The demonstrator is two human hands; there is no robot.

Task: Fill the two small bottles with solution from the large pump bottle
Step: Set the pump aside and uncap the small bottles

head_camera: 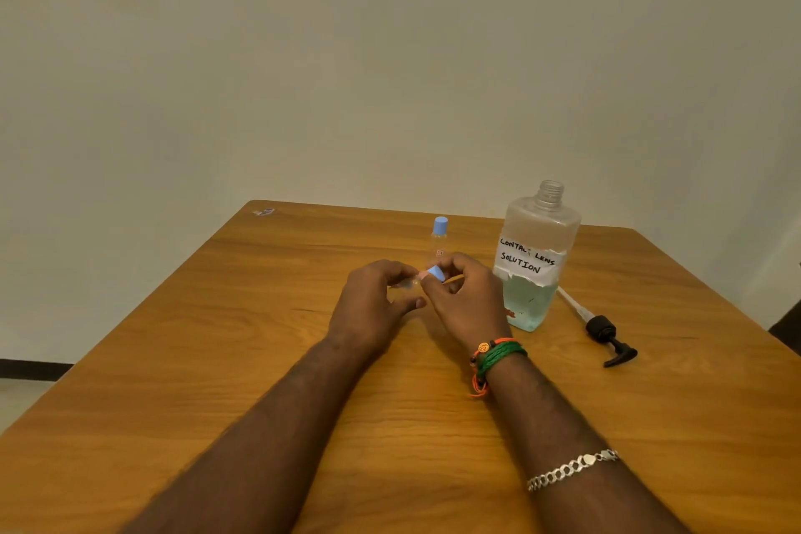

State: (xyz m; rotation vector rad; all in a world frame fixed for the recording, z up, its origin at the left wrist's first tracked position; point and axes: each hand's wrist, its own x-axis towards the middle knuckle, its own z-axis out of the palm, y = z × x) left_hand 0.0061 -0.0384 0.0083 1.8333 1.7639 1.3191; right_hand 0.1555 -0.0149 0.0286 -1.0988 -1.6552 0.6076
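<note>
left hand curls round the clear body of a small bottle held sideways just above the table, while the right hand pinches its blue cap, a grip suited to twisting the cap; whether on or off cannot be told. second small bottle stands capped behind the hands. large bottle, neck open for pouring, stands at right, its pump laid beside it. fingers hide most of the held bottle; its fill level cannot be made out.
</note>
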